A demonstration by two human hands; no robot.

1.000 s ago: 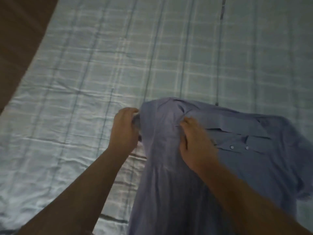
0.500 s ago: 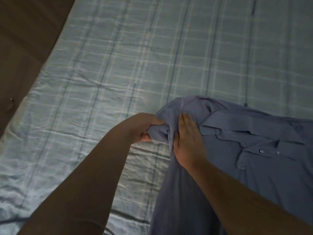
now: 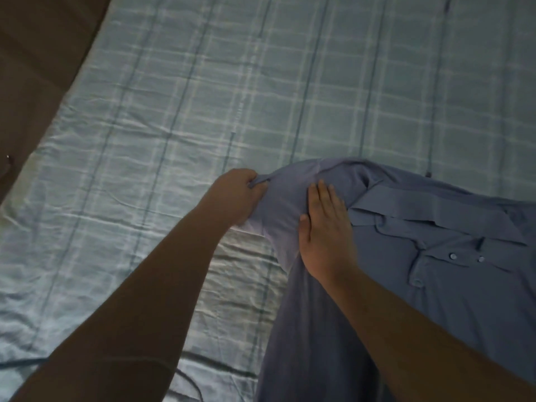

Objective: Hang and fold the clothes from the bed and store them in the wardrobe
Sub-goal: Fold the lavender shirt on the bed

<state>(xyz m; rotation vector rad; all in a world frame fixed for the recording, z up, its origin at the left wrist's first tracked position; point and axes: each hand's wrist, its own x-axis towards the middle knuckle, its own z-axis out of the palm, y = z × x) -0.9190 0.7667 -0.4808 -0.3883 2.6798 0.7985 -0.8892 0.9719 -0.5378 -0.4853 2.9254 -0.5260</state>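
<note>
Shirt [image 3: 435, 285], on bed [image 3: 261, 82]. Left grip [image 3: 237, 195] pinches its edge; right grip [image 3: 324, 227] flat, fingers straight, pressing. Risk: uneven pull could skew the fold.

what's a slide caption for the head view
Left hand grips a blue shirt, right hand flat on it, over a plaid bedsheet.

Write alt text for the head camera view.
Two bare hands handle a blue buttoned shirt on a pale checked sheet. The left hand grips a bunched edge of it; the right hand lies flat on it beside the collar.
</note>
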